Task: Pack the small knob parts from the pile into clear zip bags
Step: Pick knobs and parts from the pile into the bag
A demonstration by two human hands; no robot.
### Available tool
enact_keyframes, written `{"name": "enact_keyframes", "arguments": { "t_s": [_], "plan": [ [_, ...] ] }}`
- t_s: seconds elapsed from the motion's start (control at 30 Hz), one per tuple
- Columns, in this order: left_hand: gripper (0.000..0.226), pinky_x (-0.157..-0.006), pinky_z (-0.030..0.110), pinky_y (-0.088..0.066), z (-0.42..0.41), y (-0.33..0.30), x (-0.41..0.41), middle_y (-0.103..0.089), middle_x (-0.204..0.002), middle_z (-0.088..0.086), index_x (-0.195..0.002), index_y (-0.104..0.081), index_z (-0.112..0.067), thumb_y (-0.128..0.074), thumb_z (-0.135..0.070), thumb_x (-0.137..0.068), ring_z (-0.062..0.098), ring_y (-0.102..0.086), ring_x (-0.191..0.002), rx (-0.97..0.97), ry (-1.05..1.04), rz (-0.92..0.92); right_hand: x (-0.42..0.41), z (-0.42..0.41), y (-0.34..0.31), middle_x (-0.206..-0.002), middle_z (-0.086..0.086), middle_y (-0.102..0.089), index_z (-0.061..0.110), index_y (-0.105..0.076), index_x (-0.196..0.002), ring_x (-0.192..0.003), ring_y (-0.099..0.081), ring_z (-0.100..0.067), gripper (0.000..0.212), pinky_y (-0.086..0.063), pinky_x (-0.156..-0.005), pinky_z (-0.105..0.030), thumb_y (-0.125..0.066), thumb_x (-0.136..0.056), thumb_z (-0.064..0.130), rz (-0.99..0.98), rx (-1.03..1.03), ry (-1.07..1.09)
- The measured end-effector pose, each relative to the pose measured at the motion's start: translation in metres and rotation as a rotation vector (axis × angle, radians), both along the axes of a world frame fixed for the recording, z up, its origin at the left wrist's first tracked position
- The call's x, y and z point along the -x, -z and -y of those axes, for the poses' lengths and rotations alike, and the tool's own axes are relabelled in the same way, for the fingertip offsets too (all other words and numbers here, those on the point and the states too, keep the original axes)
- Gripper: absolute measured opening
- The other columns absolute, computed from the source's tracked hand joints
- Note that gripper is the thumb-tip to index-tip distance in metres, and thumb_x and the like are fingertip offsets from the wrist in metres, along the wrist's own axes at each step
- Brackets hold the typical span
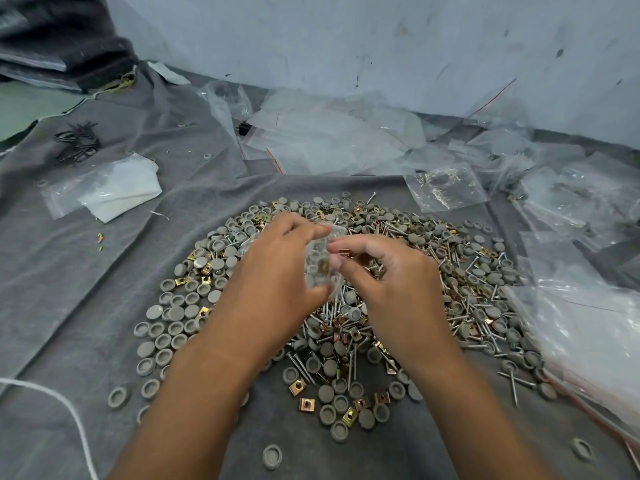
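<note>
At frame centre, the left hand (277, 268) and right hand (388, 275) both pinch a small clear zip bag (320, 263) holding a few round grey knobs. Below them, the pile (346, 306) of matte grey knobs, brassy square nuts and steel screws spreads over grey felt cloth (86, 271).

Grey knob caps (162, 341), brass-gold square nuts (307, 405), silver screws (512, 386). Grey cloth surface (86, 271). Clear zip bags (332, 133), red seal lines. White cord (52, 396). Pale blue-grey wall (346, 36).

Grey cloth (86, 289) carries a pile of knob parts (180, 306), screws (464, 306), clear bags (329, 133)
</note>
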State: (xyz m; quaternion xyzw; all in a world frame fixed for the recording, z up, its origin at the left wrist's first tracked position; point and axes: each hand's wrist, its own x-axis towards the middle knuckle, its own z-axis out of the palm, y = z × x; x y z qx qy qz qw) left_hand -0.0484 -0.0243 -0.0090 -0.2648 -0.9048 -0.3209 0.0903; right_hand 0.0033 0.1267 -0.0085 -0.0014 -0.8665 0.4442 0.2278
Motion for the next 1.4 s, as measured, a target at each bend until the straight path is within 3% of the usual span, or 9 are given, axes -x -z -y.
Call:
{"name": "enact_keyframes", "arguments": {
  "t_s": [0.2, 0.37, 0.5, 0.67, 0.83, 0.93, 1.03, 1.27, 1.4],
  "plan": [
    [0.067, -0.073, 0.005, -0.033, 0.002, 0.002, 0.002, -0.044, -0.114, -0.023, -0.133, -0.058, -0.03, -0.084, -0.032, -0.072, -0.005, -0.043, -0.1, -0.002, -0.019, -0.008, -0.004, -0.006, 0.002, -0.101, 0.013, -0.061, 0.034, -0.077, -0.11, -0.088, -0.059, -0.005, 0.018, -0.042, -0.074, -0.011, -0.067, -0.096, 0.035, -0.067, -0.004, 0.048],
    [0.066, -0.074, 0.004, -0.032, 0.001, 0.002, 0.001, -0.044, -0.115, -0.023, -0.133, -0.057, -0.03, -0.085, -0.033, -0.073, -0.007, -0.041, -0.1, 0.015, -0.021, -0.027, -0.003, 0.002, 0.0, -0.096, 0.009, -0.059, 0.03, -0.073, -0.121, -0.083, -0.057, -0.004, 0.028, -0.046, -0.074, -0.015, -0.071, -0.094, 0.022, -0.172, -0.127, 0.069],
    [0.063, -0.073, 0.002, -0.033, 0.001, 0.001, 0.001, -0.044, -0.114, -0.024, -0.132, -0.058, -0.031, -0.083, -0.033, -0.074, -0.008, -0.04, -0.099, 0.004, -0.018, -0.019, 0.0, 0.006, 0.0, -0.1, 0.013, -0.064, 0.027, -0.068, -0.129, -0.089, -0.061, -0.006, 0.042, -0.057, -0.081, -0.031, -0.075, -0.089, 0.015, 0.003, -0.274, 0.069],
    [0.069, -0.075, -0.001, -0.036, 0.001, 0.002, 0.002, -0.043, -0.114, -0.024, -0.135, -0.057, -0.031, -0.086, -0.031, -0.072, -0.007, -0.041, -0.096, 0.005, -0.023, -0.006, -0.007, 0.001, -0.002, -0.094, 0.02, -0.061, 0.033, -0.069, -0.11, -0.081, -0.061, 0.0, 0.022, -0.05, -0.068, -0.013, -0.072, -0.092, 0.02, -0.047, -0.195, 0.12],
    [0.073, -0.07, 0.004, -0.035, 0.004, 0.001, 0.002, -0.044, -0.118, -0.023, -0.136, -0.055, -0.031, -0.087, -0.032, -0.071, -0.005, -0.042, -0.098, 0.01, -0.038, 0.001, -0.015, -0.026, 0.002, -0.088, 0.025, -0.064, 0.04, -0.066, -0.092, -0.078, -0.058, 0.009, 0.011, -0.05, -0.062, -0.018, -0.075, -0.088, 0.038, 0.353, -0.236, -0.004],
    [0.071, -0.07, 0.006, -0.033, 0.003, 0.002, 0.002, -0.045, -0.118, -0.021, -0.136, -0.056, -0.031, -0.087, -0.031, -0.072, -0.005, -0.041, -0.092, 0.009, -0.039, 0.004, -0.022, -0.029, 0.004, -0.095, 0.028, -0.06, 0.045, -0.064, -0.099, -0.08, -0.056, 0.008, 0.023, -0.052, -0.072, -0.025, -0.079, -0.082, 0.049, 0.586, -0.421, -0.204],
    [0.07, -0.068, 0.007, -0.033, 0.003, 0.002, 0.002, -0.045, -0.117, -0.022, -0.136, -0.056, -0.031, -0.086, -0.032, -0.072, -0.007, -0.042, -0.084, 0.004, -0.038, 0.01, -0.026, -0.023, 0.007, -0.107, 0.028, -0.052, 0.049, -0.06, -0.113, -0.095, -0.049, 0.008, 0.043, -0.05, -0.084, -0.028, -0.081, -0.075, 0.057, 0.67, -0.55, -0.326],
    [0.071, -0.069, 0.006, -0.033, 0.003, 0.002, 0.002, -0.045, -0.118, -0.023, -0.137, -0.055, -0.03, -0.086, -0.033, -0.072, -0.007, -0.037, -0.092, 0.017, -0.043, -0.003, -0.027, -0.031, 0.005, -0.096, 0.021, -0.057, 0.04, -0.062, -0.098, -0.087, -0.054, 0.003, 0.013, -0.053, -0.079, -0.03, -0.073, -0.09, 0.041, 0.631, -0.546, -0.267],
    [0.071, -0.069, 0.006, -0.032, 0.003, 0.002, 0.002, -0.047, -0.121, -0.021, -0.137, -0.055, -0.03, -0.085, -0.033, -0.073, -0.006, -0.039, -0.097, 0.017, -0.05, 0.0, -0.029, -0.032, 0.006, -0.108, 0.025, -0.045, 0.045, -0.055, -0.109, -0.106, -0.045, 0.0, 0.019, -0.05, -0.093, -0.035, -0.063, -0.093, 0.038, 0.594, -0.625, -0.214]
  ]
}}
